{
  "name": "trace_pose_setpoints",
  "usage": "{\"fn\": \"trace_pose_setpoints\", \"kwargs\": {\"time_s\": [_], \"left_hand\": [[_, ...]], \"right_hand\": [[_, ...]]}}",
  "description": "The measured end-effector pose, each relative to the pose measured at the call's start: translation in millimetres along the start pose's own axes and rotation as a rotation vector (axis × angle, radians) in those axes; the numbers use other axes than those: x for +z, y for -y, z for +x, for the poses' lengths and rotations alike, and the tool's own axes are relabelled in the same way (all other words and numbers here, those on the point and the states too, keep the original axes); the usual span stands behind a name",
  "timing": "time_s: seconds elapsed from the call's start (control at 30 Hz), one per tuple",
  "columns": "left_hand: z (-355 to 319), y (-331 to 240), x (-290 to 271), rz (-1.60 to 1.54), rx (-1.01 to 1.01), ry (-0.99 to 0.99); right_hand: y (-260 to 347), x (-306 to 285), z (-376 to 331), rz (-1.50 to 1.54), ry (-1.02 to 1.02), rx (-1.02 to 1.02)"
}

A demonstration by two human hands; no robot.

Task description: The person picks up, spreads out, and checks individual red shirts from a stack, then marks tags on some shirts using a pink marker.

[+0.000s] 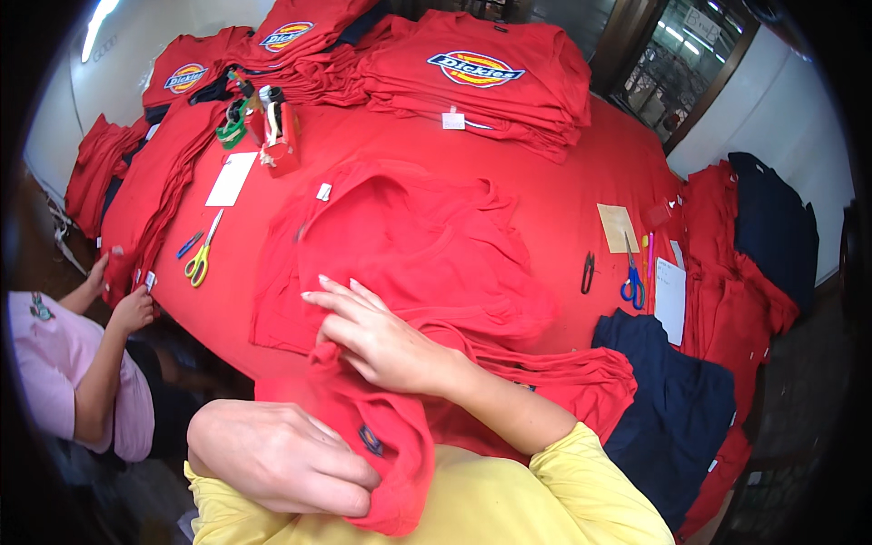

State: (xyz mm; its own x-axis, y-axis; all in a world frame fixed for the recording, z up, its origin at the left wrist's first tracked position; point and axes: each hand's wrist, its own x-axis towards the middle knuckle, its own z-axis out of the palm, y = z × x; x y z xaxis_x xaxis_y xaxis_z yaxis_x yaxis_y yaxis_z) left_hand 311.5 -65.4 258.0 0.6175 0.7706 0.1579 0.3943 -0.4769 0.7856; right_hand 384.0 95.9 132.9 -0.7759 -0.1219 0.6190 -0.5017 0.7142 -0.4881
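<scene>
Close to my body, a red T-shirt [397, 440] is bunched up, with a small dark label showing at its neck. My left hand [282, 459] is closed on the shirt's edge, its fingertips partly hidden in the cloth. Above it, my right hand [381, 341] reaches across from the right. Its thumb and forefinger seem to pinch a fold of the same shirt, while the other fingers are stretched over the cloth. Beyond both hands, another red T-shirt [400, 236] lies loosely spread on the red-covered table [581, 195].
Stacked red shirts [536, 68] line the far side. At left are yellow-handled scissors [198, 263], white paper [232, 179] and a tape dispenser [279, 136]. Right are blue-handled scissors [632, 282], thread snips [588, 272] and navy garments [668, 404]. A person in pink [82, 372] handles shirts at left.
</scene>
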Motion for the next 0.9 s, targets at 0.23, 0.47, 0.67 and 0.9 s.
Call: {"fn": "trace_pose_setpoints", "kwargs": {"time_s": [0.23, 0.47, 0.67, 0.9], "left_hand": [[-55.1, -11.4, 41.5, -0.093, -0.051, -0.217], [14.9, 25.5, 80.1, -0.034, 0.017, -0.616], [92.3, 53.2, 93.2, -0.545, -0.074, -0.796], [25.1, 229.3, 109.9, 0.522, -0.854, -1.316]], "right_hand": [[34.7, -160.9, -113.4, 0.644, -0.018, 0.486], [138.2, -325.3, -142.2, -1.198, -0.719, -0.061], [50.5, -372.7, 6.8, -0.932, -0.655, 0.085], [-93.0, -74.5, 134.6, -0.24, 0.73, 0.092]]}}
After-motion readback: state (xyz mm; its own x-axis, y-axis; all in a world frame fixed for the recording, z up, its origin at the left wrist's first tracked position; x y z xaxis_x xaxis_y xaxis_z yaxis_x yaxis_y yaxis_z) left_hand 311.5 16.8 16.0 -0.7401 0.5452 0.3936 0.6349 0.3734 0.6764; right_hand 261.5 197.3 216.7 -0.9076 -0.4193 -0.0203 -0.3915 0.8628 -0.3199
